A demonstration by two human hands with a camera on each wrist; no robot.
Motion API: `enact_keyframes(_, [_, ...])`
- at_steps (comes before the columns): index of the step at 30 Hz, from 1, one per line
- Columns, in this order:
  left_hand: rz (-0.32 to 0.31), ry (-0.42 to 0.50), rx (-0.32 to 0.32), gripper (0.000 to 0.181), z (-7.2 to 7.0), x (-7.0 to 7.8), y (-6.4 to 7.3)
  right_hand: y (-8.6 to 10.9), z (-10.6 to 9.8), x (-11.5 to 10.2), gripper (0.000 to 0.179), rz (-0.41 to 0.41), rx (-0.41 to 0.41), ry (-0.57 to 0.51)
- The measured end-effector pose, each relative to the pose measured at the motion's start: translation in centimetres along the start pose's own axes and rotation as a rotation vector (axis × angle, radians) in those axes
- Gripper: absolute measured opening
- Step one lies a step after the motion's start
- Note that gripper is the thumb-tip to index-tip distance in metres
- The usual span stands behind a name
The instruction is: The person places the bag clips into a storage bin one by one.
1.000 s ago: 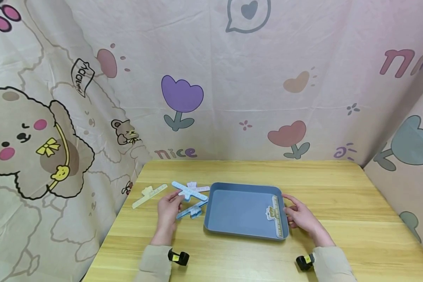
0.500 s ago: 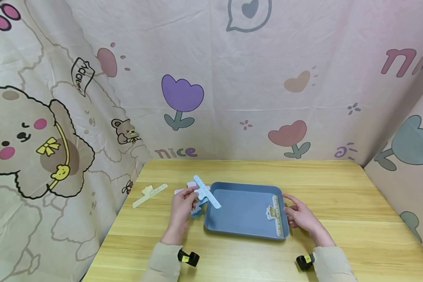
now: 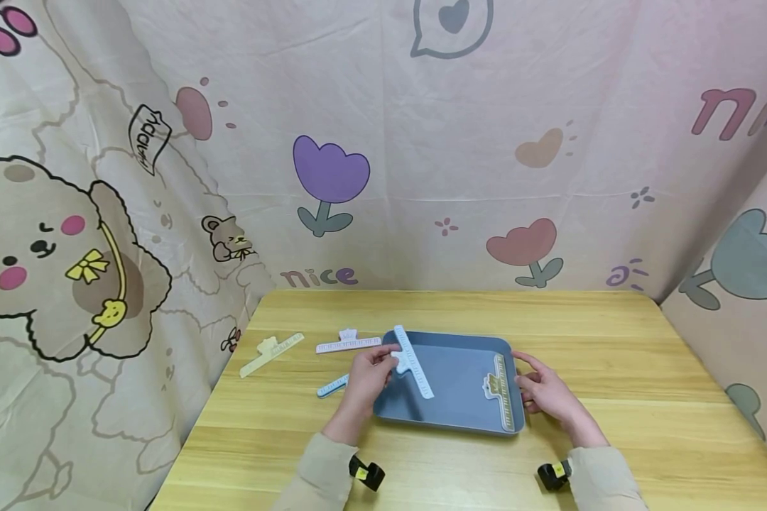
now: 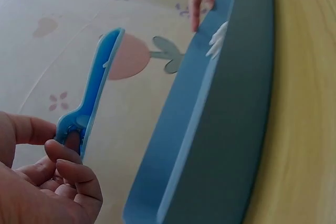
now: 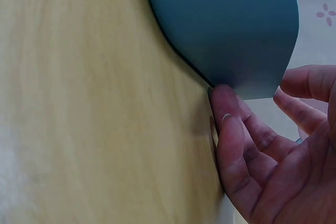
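My left hand (image 3: 366, 376) pinches a light blue ruler clip (image 3: 412, 363) by its grip tab, between thumb and fingers. The clip slants over the left part of a shallow grey-blue tray (image 3: 457, 390) and casts a shadow there. In the left wrist view, the hollow back of the clip (image 4: 97, 80) faces the camera, beside the tray wall. A clear and gold ruler clip (image 3: 503, 397) lies along the tray's right side. My right hand (image 3: 546, 390) rests against the right end of the tray, fingers spread along its outer wall from rim to base (image 5: 226, 35).
Left of the tray, a pale purple ruler clip (image 3: 348, 345) and a yellow one (image 3: 271, 355) lie on the wooden table (image 3: 645, 397). A darker blue ruler clip (image 3: 332, 385) is partly hidden by my left hand. Printed cloth (image 3: 409, 142) hangs behind the table.
My left hand has lifted the light blue ruler clip off the pile and carried it right over the tray, turning it steeper. My right hand and the tray have stayed put.
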State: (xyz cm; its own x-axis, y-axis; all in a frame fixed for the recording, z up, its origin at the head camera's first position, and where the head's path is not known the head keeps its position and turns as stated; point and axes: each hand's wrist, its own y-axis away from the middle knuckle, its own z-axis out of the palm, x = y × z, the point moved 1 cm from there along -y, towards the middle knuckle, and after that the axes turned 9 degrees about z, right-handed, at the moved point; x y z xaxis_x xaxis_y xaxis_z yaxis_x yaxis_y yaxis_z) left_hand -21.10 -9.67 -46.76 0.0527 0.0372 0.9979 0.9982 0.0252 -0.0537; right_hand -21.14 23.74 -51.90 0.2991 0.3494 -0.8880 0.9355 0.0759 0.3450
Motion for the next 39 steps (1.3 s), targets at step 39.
enact_keyframes(39, [0.014, -0.192, -0.268, 0.024, 9.9, -4.5, 0.2, -0.1, 0.0, 0.2, 0.058, -0.004, -0.001, -0.018])
